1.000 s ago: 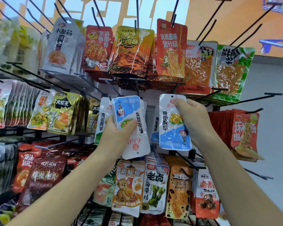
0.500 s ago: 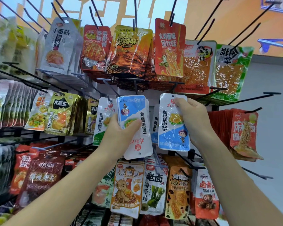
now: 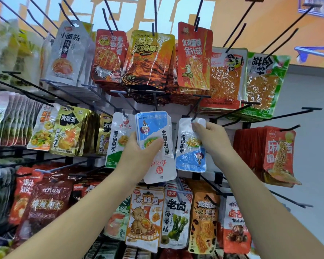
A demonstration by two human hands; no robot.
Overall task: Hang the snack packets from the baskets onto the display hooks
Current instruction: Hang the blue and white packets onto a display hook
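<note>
- the right hand (image 3: 211,139) pinches the top edge of a white-and-blue packet (image 3: 191,156), fingers (image 3: 197,126) clenched on its header.
- the packet hangs upright, long axis vertical, in the middle row near the centre of the display rack (image 3: 245,124).
- the tip of a black hook (image 3: 196,109) meets the packet's top just left of those fingers and slopes up and away; i cannot tell if it is through the hang hole. the packet probably has to slide back along it.
- the left hand (image 3: 138,156) grips a stack of matching packets (image 3: 157,146) upside down, just left; the right hand is nearer the hook.
- the held packet reads "南街魔芋"; the stack shows "南街村" inverted.
- nearby packets read "火鸡面味 金针菇", "大魔王", "素鲍鱼" and "老卤 海带结".
</note>
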